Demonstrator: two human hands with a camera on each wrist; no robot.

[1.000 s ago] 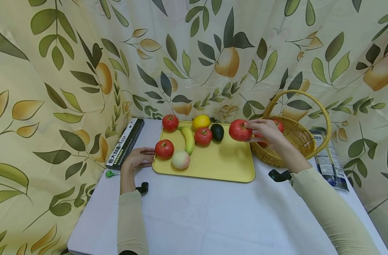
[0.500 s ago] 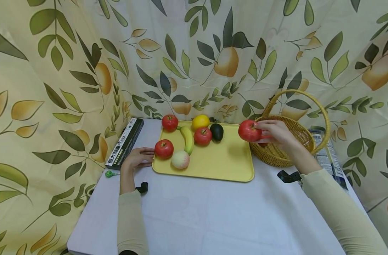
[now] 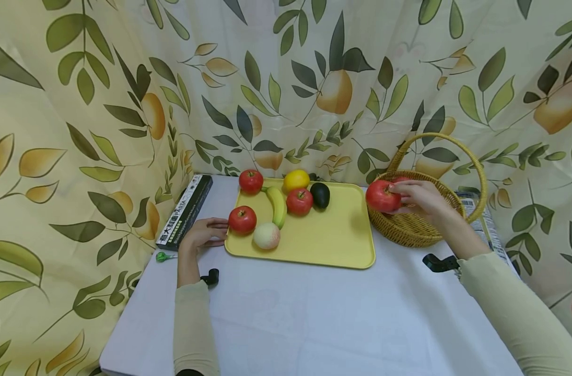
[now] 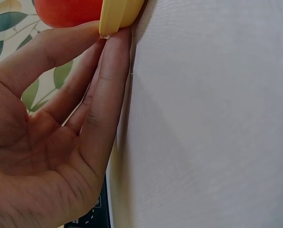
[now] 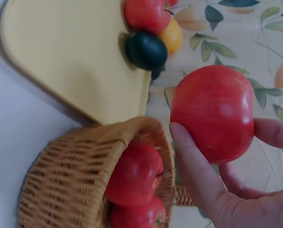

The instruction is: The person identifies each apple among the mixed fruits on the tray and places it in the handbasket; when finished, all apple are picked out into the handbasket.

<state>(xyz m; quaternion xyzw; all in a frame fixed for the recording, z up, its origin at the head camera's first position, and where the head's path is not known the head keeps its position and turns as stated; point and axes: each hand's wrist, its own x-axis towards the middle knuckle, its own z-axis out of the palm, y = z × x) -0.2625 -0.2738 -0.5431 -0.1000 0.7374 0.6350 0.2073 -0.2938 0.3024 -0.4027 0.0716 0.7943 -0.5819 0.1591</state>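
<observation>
My right hand (image 3: 424,199) grips a red apple (image 3: 382,196) by its right side, in the air over the left rim of a wicker basket (image 3: 410,237). In the right wrist view, thumb and fingers hold the apple from below and from the right. Two more red apples, an upper apple (image 5: 135,175) and a lower apple (image 5: 139,212), lie inside the basket. At the left, my left hand (image 3: 202,233) pinches the edge of a yellow tray (image 3: 325,245); its fingertips meet at the tray rim (image 4: 113,19) in the left wrist view.
The tray bears several fruits: red apples (image 3: 242,220), a banana (image 3: 277,206), a peach (image 3: 267,236), a lemon (image 3: 296,180) and a dark avocado (image 3: 320,196). Left stands a pasta box (image 3: 184,211) with a green lollipop (image 3: 161,256). A packaged bag (image 3: 490,240) lies behind the basket's right.
My right hand has carried the apple rightward, from above the tray's right end to the basket's left rim. The left hand and the tray have stayed in place.
</observation>
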